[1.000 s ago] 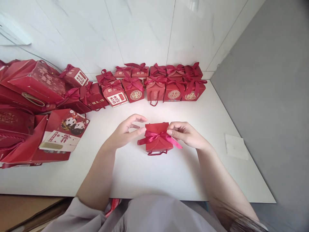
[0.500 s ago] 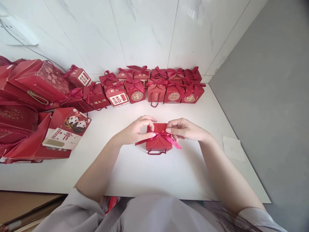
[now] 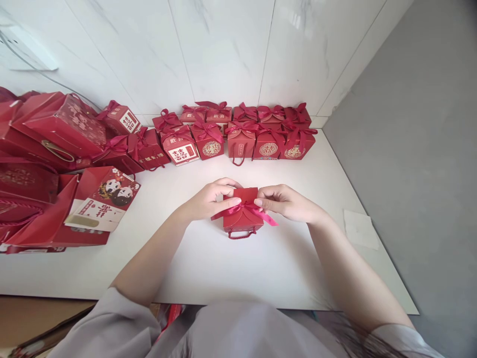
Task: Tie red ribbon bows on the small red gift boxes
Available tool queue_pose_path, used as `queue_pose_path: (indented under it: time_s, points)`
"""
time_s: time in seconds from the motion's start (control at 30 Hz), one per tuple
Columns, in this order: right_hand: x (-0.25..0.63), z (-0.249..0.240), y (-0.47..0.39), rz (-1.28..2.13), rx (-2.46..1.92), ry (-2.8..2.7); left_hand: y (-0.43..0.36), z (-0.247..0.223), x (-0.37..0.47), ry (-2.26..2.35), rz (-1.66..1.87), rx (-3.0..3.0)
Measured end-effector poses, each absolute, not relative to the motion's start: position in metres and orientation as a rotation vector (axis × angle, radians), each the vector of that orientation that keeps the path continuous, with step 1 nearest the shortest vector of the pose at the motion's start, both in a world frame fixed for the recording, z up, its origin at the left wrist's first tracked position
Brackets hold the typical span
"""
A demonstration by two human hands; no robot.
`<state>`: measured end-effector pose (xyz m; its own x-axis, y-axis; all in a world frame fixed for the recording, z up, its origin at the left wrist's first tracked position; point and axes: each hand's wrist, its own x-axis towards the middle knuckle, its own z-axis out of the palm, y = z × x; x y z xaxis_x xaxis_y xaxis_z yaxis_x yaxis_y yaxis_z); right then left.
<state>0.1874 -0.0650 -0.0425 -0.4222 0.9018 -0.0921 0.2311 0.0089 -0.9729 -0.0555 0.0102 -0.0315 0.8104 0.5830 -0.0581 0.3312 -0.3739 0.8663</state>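
Where both hands pinch ribbon [image 3: 249,210]: gift box [image 3: 240,222] mid-table [image 3: 261,268].

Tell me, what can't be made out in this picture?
Head view:
- Inside the red box: shut, ribbon across its top.
- Left hand and right hand fingertips: whether a knot is tied, too small.
- Red bags: cut off by left edge.

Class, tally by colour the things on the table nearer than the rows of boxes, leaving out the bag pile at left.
Red box: 1
Pink ribbon: 1
White paper: 1
Total: 3
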Motion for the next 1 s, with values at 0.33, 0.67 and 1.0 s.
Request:
queue_pose_path:
  time_s: [0.33,0.67,1.0]
  points:
    - [0.18,-0.056,-0.059,1.448,-1.106,-1.642,-0.014,-0.062,-0.053,0.849,0.699,1.994]
    - [0.179,-0.052,-0.066,1.314,-1.262,-1.726,-0.011,-0.066,-0.056,0.74,0.75,2.165]
    - [0.182,-0.063,-0.065,1.404,-1.251,-1.651,-0.006,-0.069,-0.058,0.646,0.776,2.253]
